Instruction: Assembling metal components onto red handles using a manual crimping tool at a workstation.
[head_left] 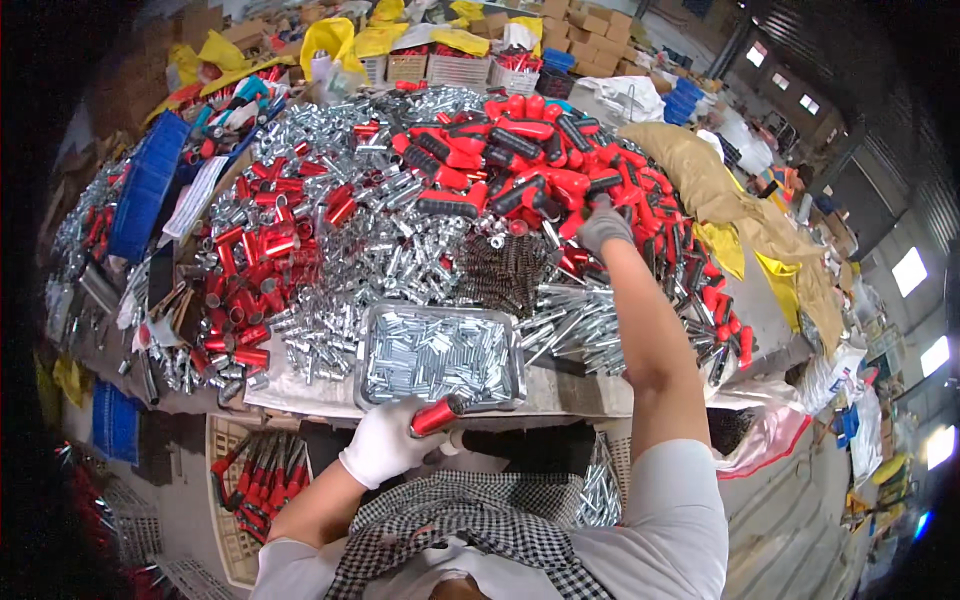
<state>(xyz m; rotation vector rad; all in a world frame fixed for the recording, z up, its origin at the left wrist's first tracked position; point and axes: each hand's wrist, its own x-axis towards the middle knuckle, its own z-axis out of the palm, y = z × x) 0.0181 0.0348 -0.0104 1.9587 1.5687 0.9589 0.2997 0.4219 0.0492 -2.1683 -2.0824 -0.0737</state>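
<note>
My left hand (385,440), in a white glove, is closed round a short red metal tube (437,416) with a dark open end, held just in front of the table edge. My right arm stretches forward to the far right of the table. There my right hand (606,230), in a grey glove, has its fingers on a red-and-black plastic handle (600,186) in a heap of such handles (520,150); its fingertips are partly hidden. Between the hands lies a clear tray (520,385) of small silver pins (435,350).
Red tubes (240,260) and silver metal fittings (350,245) are heaped at left and middle. Dark springs (500,270) and silver rods (580,330) lie behind the tray. Below the table, a beige crate (222,510) holds red-and-black tools (265,480). A blue bin (148,185) leans at far left.
</note>
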